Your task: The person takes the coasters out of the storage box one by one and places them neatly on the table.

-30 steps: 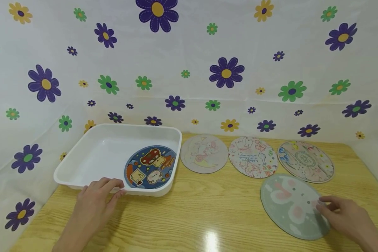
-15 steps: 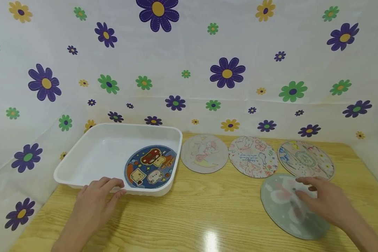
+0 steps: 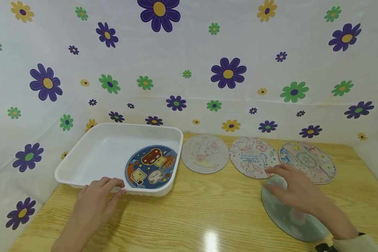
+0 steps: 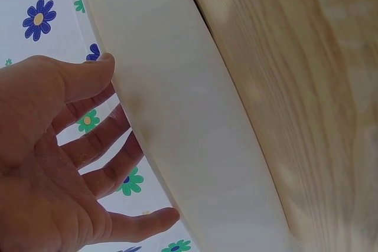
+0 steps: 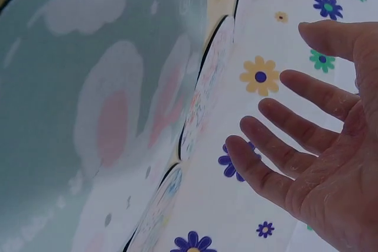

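At the front rim of a white plastic tray (image 3: 108,185), my left hand (image 3: 94,204) holds the edge, thumb outside and fingers over the inner side. The left wrist view shows this left hand (image 4: 77,140) with its fingertips partly hidden behind the rim. A dark blue round mat (image 3: 152,168) with cartoon figures lies inside the tray, at its right end. My right hand (image 3: 297,190) hovers over a grey-green round mat (image 3: 289,217) with a rabbit picture and covers part of it. In the right wrist view this right hand (image 5: 319,140) has spread fingers and holds nothing.
Along the back of the wooden table (image 3: 189,217) lie a pale pink round mat (image 3: 204,154), a white floral mat (image 3: 250,154) and a beige flowered mat (image 3: 312,159). A flower-printed white cloth (image 3: 189,52) hangs behind and at both sides.
My right hand has moved left and forward across the rabbit mat, from its right edge towards its far left part. The mat stays put, and the left hand keeps its place on the tray.
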`<state>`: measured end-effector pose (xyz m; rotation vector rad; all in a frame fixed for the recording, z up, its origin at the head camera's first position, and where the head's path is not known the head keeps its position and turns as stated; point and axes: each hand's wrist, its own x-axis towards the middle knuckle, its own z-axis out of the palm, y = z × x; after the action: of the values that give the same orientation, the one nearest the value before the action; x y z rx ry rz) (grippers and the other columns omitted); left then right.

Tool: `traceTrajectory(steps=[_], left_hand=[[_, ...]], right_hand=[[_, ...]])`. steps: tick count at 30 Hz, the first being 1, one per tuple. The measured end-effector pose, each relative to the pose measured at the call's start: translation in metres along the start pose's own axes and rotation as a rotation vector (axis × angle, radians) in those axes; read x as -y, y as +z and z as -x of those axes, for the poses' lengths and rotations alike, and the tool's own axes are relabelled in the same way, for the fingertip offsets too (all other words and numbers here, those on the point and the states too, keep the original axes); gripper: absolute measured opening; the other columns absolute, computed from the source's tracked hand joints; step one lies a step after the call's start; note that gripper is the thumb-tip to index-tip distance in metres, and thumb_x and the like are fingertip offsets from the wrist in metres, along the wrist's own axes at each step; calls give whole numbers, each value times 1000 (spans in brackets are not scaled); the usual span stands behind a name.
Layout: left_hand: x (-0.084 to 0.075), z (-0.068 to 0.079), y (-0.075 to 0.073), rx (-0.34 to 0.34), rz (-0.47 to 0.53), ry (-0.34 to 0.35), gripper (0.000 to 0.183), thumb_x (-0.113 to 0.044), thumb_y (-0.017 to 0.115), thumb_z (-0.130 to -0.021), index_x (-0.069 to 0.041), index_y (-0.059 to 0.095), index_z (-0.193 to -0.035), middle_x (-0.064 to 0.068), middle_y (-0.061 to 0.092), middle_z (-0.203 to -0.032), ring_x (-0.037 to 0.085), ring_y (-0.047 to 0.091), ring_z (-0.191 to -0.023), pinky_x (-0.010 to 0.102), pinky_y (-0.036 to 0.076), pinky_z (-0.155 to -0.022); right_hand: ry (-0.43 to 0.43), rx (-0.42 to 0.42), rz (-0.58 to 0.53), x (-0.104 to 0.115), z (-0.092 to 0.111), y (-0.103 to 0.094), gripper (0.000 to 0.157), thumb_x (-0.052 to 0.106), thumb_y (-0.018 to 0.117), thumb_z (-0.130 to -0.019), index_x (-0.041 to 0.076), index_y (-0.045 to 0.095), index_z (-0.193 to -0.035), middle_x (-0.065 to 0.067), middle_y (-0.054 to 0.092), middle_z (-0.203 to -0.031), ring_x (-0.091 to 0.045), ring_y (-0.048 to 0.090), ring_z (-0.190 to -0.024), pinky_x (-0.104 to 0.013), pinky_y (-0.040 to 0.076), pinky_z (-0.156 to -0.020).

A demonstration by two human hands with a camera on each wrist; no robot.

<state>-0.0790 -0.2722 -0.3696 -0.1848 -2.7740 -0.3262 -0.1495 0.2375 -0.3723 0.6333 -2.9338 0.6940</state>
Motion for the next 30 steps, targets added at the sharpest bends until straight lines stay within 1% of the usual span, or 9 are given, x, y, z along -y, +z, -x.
traceTrajectory(steps=[6,9,16,20,23,26,30], left_hand=[[1,1,1,-10,2,10,16,-17,81,-87,-19,71,-99,7,74,-103,40,69,-94,65,51,-76],[1,1,0,-7,1,11,16,-16,80,-88,-18,71,-100,8,74,-103,40,68,-94,63,51,-76],[1,1,1,-1,-1,2,15,-18,79,-89,-19,70,-100,8,74,-104,41,68,-96,67,50,-76],[2,1,2,-12,-4,8,15,-17,80,-88,-19,71,-100,7,74,-102,41,68,-95,66,50,-75],[2,2,2,-6,-4,5,15,-18,80,-88,-19,71,-100,7,74,-103,41,68,-96,67,50,-76],[1,2,1,-5,-1,5,15,-19,80,-89,-19,70,-101,7,74,-103,41,68,-96,67,50,-76],[1,2,1,-21,-1,16,16,-18,81,-88,-19,70,-100,6,74,-102,40,68,-95,66,50,-75]], right_hand=[[-41,-4,39,11,-12,6,39,32,73,-94,10,69,-126,-11,68,-124,-32,67,-107,-55,56,-88],[-55,-7,53,17,-16,6,39,33,73,-94,12,69,-126,-11,68,-125,-33,67,-109,-55,56,-89],[-78,10,72,27,-26,8,41,32,71,-95,11,68,-130,-13,67,-130,-37,66,-115,-57,55,-93],[-75,32,73,33,-32,8,41,32,70,-95,13,67,-131,-12,66,-132,-37,65,-117,-57,54,-94],[-62,47,61,39,-36,9,42,31,71,-95,14,66,-133,-13,64,-135,-38,64,-121,-58,54,-96],[-76,50,53,43,-40,10,44,29,71,-94,14,65,-134,-15,62,-138,-40,62,-124,-60,53,-97],[-79,66,51,49,-45,14,47,30,69,-93,15,63,-137,-14,59,-142,-39,59,-128,-60,53,-97]])
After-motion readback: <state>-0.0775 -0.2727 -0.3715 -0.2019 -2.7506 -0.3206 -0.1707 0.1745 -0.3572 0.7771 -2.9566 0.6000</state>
